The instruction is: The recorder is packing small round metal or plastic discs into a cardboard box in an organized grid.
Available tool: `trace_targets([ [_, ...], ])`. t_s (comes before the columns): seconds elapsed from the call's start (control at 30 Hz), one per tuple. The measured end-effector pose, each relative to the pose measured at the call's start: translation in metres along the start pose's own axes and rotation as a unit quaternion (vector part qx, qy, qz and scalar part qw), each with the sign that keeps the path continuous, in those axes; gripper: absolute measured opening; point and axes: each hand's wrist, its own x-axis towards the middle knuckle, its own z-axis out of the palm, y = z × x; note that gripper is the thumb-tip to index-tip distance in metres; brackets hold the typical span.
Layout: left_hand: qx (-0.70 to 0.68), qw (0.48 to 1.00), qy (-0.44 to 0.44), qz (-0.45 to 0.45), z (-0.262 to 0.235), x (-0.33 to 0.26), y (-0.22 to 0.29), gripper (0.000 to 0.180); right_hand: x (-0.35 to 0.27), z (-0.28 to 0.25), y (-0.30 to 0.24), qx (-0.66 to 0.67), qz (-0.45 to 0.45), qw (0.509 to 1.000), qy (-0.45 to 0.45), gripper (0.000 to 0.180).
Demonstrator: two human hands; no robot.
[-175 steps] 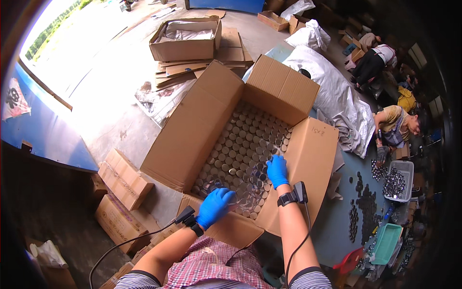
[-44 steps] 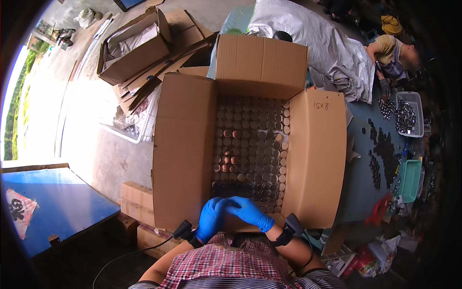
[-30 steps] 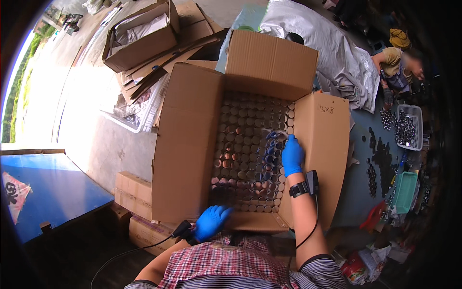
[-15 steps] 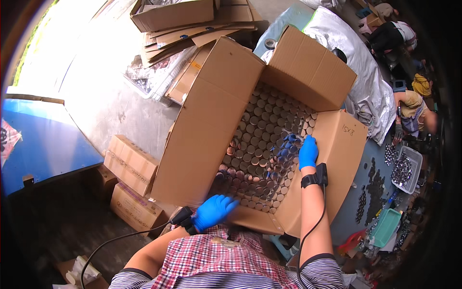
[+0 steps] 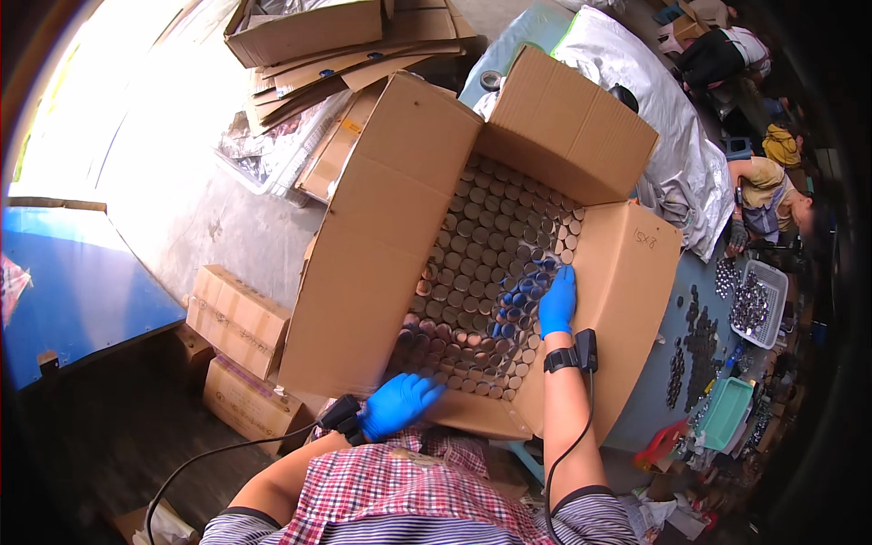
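The discs lay in close rows inside the open box, round and flat, so that no single one had a long axis we could name. The layer as a whole ran away from the body, its far end leaning to the right. Of the two, the right hand was nearer: it reached over the right side of the layer, close along the right wall, with most of the discs to its left and some beyond its fingers. Its fingers were held close together and pointed away from the body; we could not tell whether they gripped anything. Blue glints showed on the discs just beside them. The left hand hung, somewhat blurred, by the near left corner, its fingers loosely extended toward the right, and we saw nothing held in them; from there the discs lay ahead and to the right. Beyond the box we saw a white sack at the far right, two cartons to the left, and, on the right, a surface with dark pieces and a green tray.
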Motion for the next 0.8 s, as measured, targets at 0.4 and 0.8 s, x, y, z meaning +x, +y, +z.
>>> trace_targets([
  [0.4,0.012,0.999,-0.012,0.047,-0.006,-0.002,-0.004,0.036,0.003,0.002,-0.002,-0.140,-0.019,0.990,0.027,0.045],
  [0.8,0.008,0.999,0.002,0.038,0.002,-0.005,-0.004,0.042,-0.058,0.024,-0.008,0.015,0.027,0.998,0.047,0.056],
])
